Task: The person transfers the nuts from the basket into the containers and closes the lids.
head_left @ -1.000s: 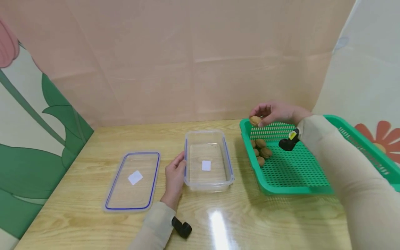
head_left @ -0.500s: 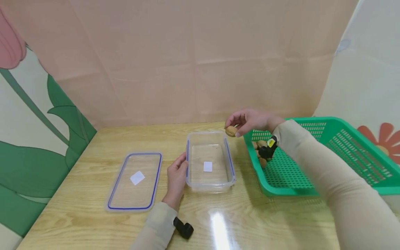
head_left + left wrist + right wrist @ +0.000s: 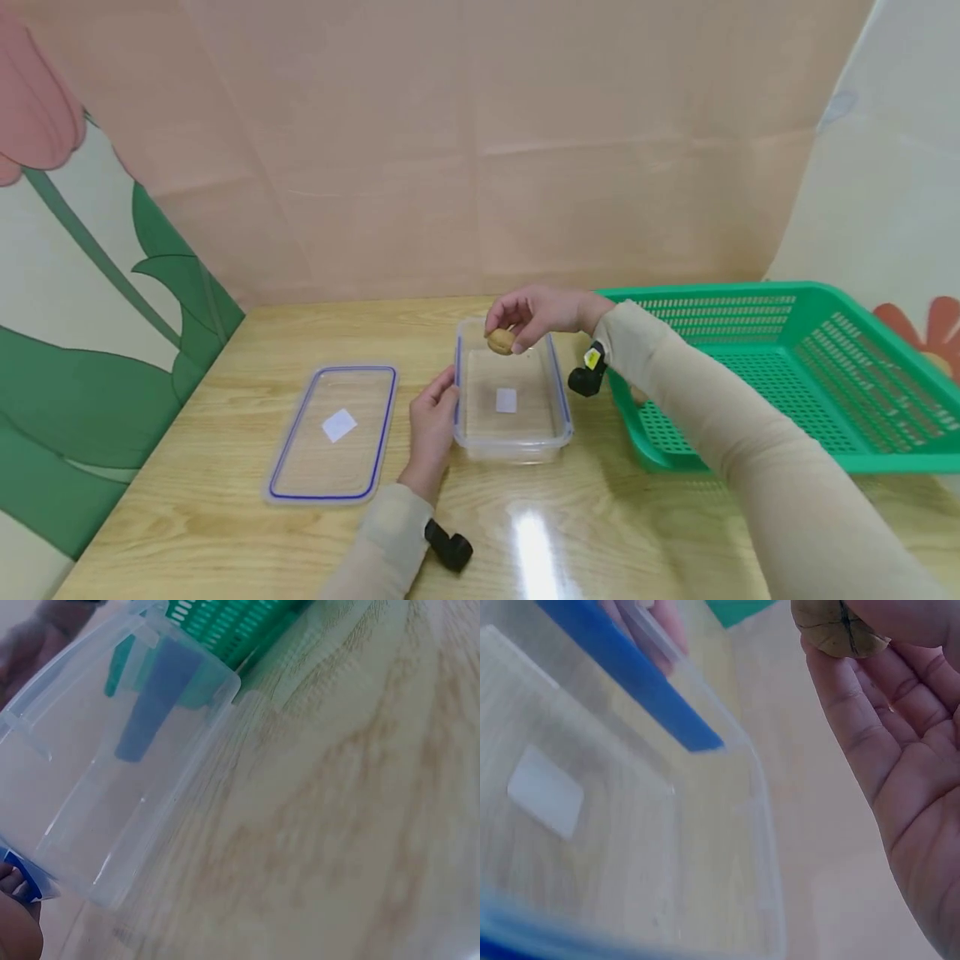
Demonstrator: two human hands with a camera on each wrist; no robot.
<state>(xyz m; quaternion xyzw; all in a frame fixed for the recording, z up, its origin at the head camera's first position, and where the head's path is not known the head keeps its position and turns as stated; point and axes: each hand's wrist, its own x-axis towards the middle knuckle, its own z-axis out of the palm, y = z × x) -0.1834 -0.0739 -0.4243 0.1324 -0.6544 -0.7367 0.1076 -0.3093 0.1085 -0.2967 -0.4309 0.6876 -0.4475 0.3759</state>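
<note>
Table (image 3: 202,517): bright and evenly lit from the head view, and there it is — a hard white streak of glare down at the near edge.
Backdrop (image 3: 480,150): soft, flat light, faint creases just reading.
Basket (image 3: 750,462): a mild shadow on the wood along its left and near sides.
Box (image 3: 513,442): thin glints on the clear rim; over in the left wrist view it goes dim and bluish, the wood grain smeared.
Walnut (image 3: 829,630): fairly crisp in the right wrist view — while the box's closest blue edge melts into blur.
</note>
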